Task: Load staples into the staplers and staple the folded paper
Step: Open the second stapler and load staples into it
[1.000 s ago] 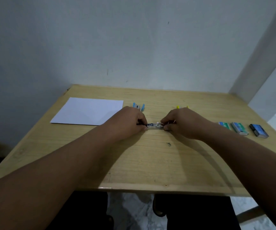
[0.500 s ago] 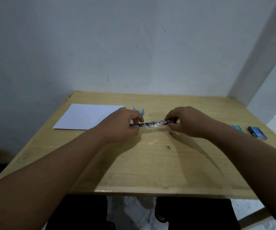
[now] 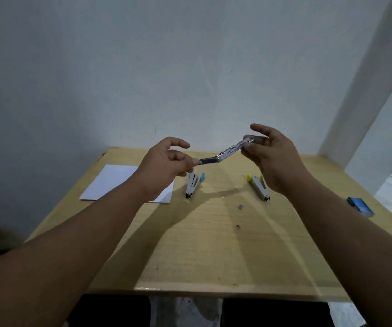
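An opened-out stapler (image 3: 223,152) with a purple part hangs in the air above the table, stretched between both hands. My left hand (image 3: 164,165) pinches its lower purple end. My right hand (image 3: 270,152) pinches its upper metal end, with the index finger raised. Below them on the wooden table (image 3: 213,244) lie a blue-tipped stapler (image 3: 193,185) and a yellow-tipped stapler (image 3: 258,187). A white sheet of paper (image 3: 110,182) lies flat at the back left, partly covered by my left forearm.
A blue staple box (image 3: 360,206) sits near the table's right edge. Two small staple bits (image 3: 240,206) lie on the tabletop in the middle. A white wall stands right behind the table, and a pillar rises at the right.
Both hands lifted the stapler off the table into the air and pulled it open, its right end now higher. The blue and yellow staplers beneath are now uncovered.
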